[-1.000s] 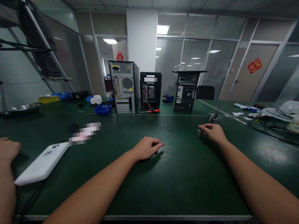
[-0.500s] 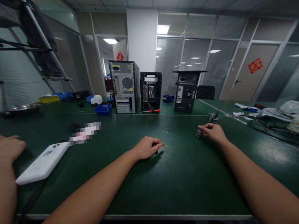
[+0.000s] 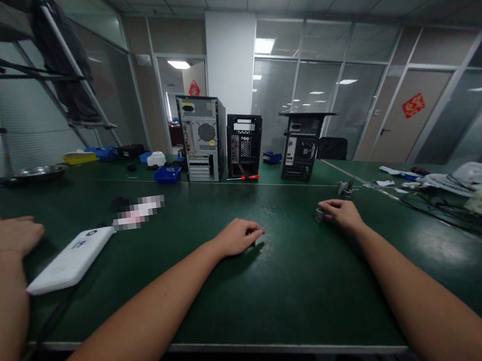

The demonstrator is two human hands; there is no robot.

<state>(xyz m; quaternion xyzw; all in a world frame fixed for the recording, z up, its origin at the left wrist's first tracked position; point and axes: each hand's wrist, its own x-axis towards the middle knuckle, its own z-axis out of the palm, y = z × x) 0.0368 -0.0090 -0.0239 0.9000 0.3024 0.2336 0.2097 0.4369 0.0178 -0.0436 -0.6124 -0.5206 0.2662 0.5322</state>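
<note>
My left hand [image 3: 239, 236] rests low over the green table with its fingers curled together. Something small and dark shows under its fingertips, too little of it to name. Farther right, my right hand [image 3: 344, 213] has thumb and fingers closed on a small grey metal piece [image 3: 319, 215], roughly cylindrical, held at the tabletop. Just behind that hand lies a cluster of small metal parts [image 3: 346, 188].
Another person's hand [image 3: 13, 235] lies at the far left beside a white power bank [image 3: 75, 260] with a cable. Computer cases [image 3: 203, 141] stand at the back, with a red-handled screwdriver [image 3: 249, 177] before them. Cables [image 3: 451, 216] and clutter lie right.
The grey metal piece in my right hand has turned slightly. A pale edge under my left fingertips now looks dark. Both hands stay almost in place.
</note>
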